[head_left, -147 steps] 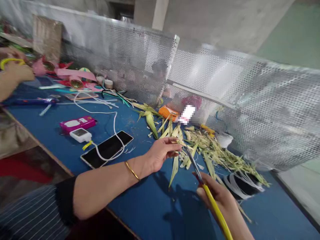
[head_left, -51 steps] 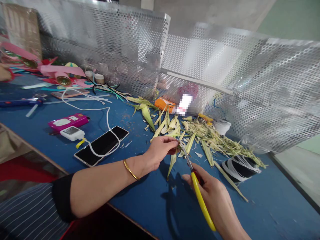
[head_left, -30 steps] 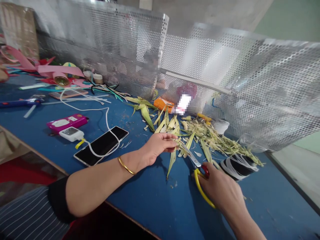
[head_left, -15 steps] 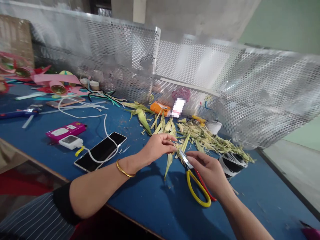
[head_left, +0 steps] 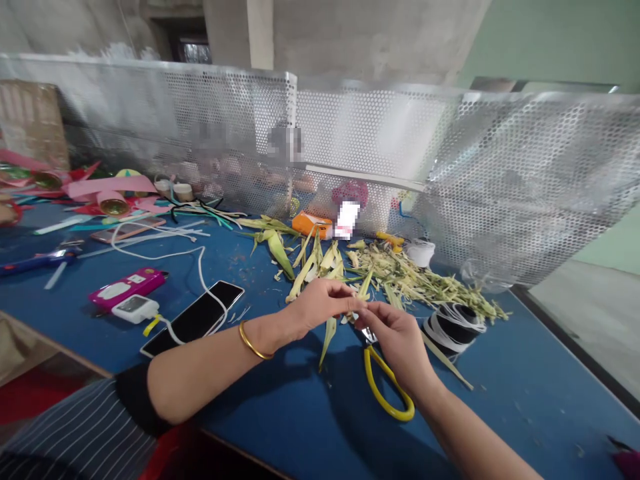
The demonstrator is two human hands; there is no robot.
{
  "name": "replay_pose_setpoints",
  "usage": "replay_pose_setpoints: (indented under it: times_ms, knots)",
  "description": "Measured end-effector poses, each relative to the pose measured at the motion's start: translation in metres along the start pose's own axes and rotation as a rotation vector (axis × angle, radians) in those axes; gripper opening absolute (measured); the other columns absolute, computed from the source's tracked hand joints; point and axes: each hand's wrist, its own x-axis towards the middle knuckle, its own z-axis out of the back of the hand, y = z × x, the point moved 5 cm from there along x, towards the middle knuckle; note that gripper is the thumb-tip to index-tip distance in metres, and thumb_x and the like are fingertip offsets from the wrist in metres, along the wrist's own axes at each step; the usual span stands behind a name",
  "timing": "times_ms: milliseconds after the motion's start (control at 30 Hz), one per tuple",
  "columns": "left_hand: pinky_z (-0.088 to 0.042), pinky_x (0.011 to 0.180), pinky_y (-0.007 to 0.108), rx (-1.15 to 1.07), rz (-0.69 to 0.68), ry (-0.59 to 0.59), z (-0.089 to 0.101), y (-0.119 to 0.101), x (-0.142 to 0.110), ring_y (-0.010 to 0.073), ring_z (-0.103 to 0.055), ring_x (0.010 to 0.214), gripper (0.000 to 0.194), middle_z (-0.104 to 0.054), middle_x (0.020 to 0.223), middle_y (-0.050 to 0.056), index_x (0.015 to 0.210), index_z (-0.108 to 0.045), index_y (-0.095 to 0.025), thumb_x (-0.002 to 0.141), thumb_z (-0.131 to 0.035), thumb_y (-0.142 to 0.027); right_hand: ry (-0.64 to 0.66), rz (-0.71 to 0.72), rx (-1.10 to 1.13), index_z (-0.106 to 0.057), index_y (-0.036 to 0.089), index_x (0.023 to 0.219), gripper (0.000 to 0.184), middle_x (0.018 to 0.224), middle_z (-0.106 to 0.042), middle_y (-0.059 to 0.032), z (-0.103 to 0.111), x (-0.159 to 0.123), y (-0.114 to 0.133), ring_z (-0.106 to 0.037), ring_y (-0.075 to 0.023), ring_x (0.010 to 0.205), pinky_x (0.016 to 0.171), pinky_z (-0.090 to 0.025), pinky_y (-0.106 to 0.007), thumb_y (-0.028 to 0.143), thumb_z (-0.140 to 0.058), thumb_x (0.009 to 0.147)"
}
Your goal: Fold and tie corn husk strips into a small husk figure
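Note:
My left hand (head_left: 323, 308), a gold bangle on its wrist, pinches with thumb and fingers together. Fingertips of my right hand (head_left: 397, 337) meet it, also in a closed pinch. Whatever lies between them is too small and covered to name. Below my right hand are scissors (head_left: 383, 385) with a yellow handle loop; part of the blades and the other handle are hidden, and I cannot tell whether they rest on the table. Pale green corn husks (head_left: 327, 340) lie beneath and behind my hands. Shredded husk (head_left: 415, 273) is heaped further back.
A wire spool (head_left: 454, 329) stands right of my hands. To the left lie a black phone (head_left: 200, 313), a magenta device (head_left: 127, 290) and a white cable. Perforated metal screens (head_left: 370, 127) close off the back of the blue table (head_left: 280, 413). Pink ribbon pieces (head_left: 113, 187) are at far left.
My right hand has moved left, and its fingertips now meet those of my left hand. The scissors' blades and red handle are more covered. The whole view has shifted slightly.

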Motion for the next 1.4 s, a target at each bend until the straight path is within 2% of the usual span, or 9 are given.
replay_pose_setpoints:
  times_ms: [167, 300, 400, 567, 800, 933, 1067, 1233, 1400]
  knots:
    - [-0.038, 0.059, 0.024, 0.01, -0.001, -0.019, -0.008, 0.011, 0.01, 0.0106, -0.05, 0.06, 0.021, -0.059, 0.061, -0.002, 0.073, -0.068, -0.014, 0.072, -0.072, -0.035, -0.036, 0.119, -0.192, -0.064, 0.018, 0.071, 0.029, 0.064, -0.061, -0.0006, 0.006, -0.001, -0.007, -0.053, -0.015, 0.062, 0.058, -0.038, -0.025, 0.041, -0.054, 0.088]
    - [-0.041, 0.063, 0.026, 0.06, -0.025, 0.022, -0.006, 0.011, 0.009, 0.0122, -0.053, 0.063, 0.02, -0.061, 0.064, 0.0, 0.07, -0.067, -0.014, 0.074, -0.07, -0.033, 0.009, 0.184, -0.239, -0.061, 0.019, 0.073, 0.027, 0.065, -0.06, 0.0002, -0.003, -0.006, -0.012, -0.053, -0.0146, 0.062, 0.06, -0.038, -0.024, 0.036, -0.05, 0.092]
    - [-0.041, 0.066, 0.026, 0.07, -0.035, 0.036, -0.003, 0.014, 0.008, 0.0125, -0.053, 0.065, 0.019, -0.062, 0.067, 0.001, 0.07, -0.067, -0.014, 0.075, -0.069, -0.032, 0.033, 0.169, -0.193, -0.059, 0.02, 0.071, 0.028, 0.065, -0.059, 0.0009, -0.009, -0.009, -0.015, -0.052, -0.0141, 0.062, 0.06, -0.038, -0.024, 0.035, -0.049, 0.092]
    - [-0.038, 0.063, 0.025, -0.032, 0.044, 0.025, -0.004, 0.021, 0.008, 0.0099, -0.047, 0.062, 0.025, -0.059, 0.063, -0.001, 0.07, -0.067, -0.013, 0.073, -0.071, -0.038, 0.032, 0.129, -0.142, -0.055, 0.019, 0.065, 0.032, 0.063, -0.056, 0.0008, -0.009, -0.007, -0.019, -0.051, -0.0142, 0.063, 0.06, -0.038, -0.024, 0.037, -0.051, 0.091]
    - [-0.04, 0.065, 0.025, -0.121, 0.131, -0.032, -0.006, 0.024, 0.005, 0.011, -0.05, 0.066, 0.029, -0.06, 0.069, -0.001, 0.07, -0.066, -0.015, 0.07, -0.072, -0.043, 0.019, 0.004, -0.128, -0.064, 0.019, 0.073, 0.025, 0.068, -0.062, -0.0007, -0.004, -0.002, -0.022, -0.053, -0.016, 0.065, 0.062, -0.039, -0.027, 0.038, -0.056, 0.086]
    - [-0.039, 0.062, 0.025, -0.103, 0.174, 0.007, -0.007, 0.027, 0.004, 0.0111, -0.051, 0.064, 0.033, -0.058, 0.067, 0.0, 0.068, -0.063, -0.015, 0.074, -0.068, -0.047, 0.024, -0.031, -0.086, -0.064, 0.019, 0.071, 0.025, 0.066, -0.063, -0.0013, -0.005, -0.002, -0.025, -0.054, -0.0167, 0.064, 0.061, -0.039, -0.027, 0.04, -0.058, 0.084]
    - [-0.039, 0.061, 0.025, -0.049, 0.154, 0.037, -0.01, 0.027, 0.002, 0.0109, -0.052, 0.063, 0.032, -0.059, 0.064, -0.001, 0.072, -0.063, -0.015, 0.067, -0.077, -0.043, 0.023, 0.001, -0.165, -0.064, 0.019, 0.071, 0.025, 0.067, -0.064, -0.0016, -0.006, -0.003, -0.026, -0.055, -0.017, 0.065, 0.062, -0.039, -0.027, 0.037, -0.056, 0.086]
    - [-0.043, 0.063, 0.026, -0.03, 0.091, 0.016, -0.009, 0.025, 0.004, 0.0115, -0.055, 0.063, 0.026, -0.061, 0.063, 0.0, 0.068, -0.063, -0.015, 0.07, -0.075, -0.037, 0.045, 0.043, -0.246, -0.062, 0.02, 0.068, 0.027, 0.063, -0.061, 0.0008, -0.007, -0.007, -0.024, -0.052, -0.0154, 0.059, 0.057, -0.036, -0.026, 0.036, -0.054, 0.088]
    - [-0.043, 0.061, 0.026, -0.078, 0.175, 0.027, -0.007, 0.029, 0.008, 0.0108, -0.053, 0.058, 0.025, -0.059, 0.058, 0.0, 0.065, -0.064, -0.014, 0.067, -0.077, -0.035, 0.04, 0.091, -0.29, -0.056, 0.02, 0.061, 0.031, 0.058, -0.054, 0.0022, -0.006, -0.01, -0.017, -0.048, -0.0145, 0.059, 0.058, -0.034, -0.025, 0.035, -0.054, 0.089]
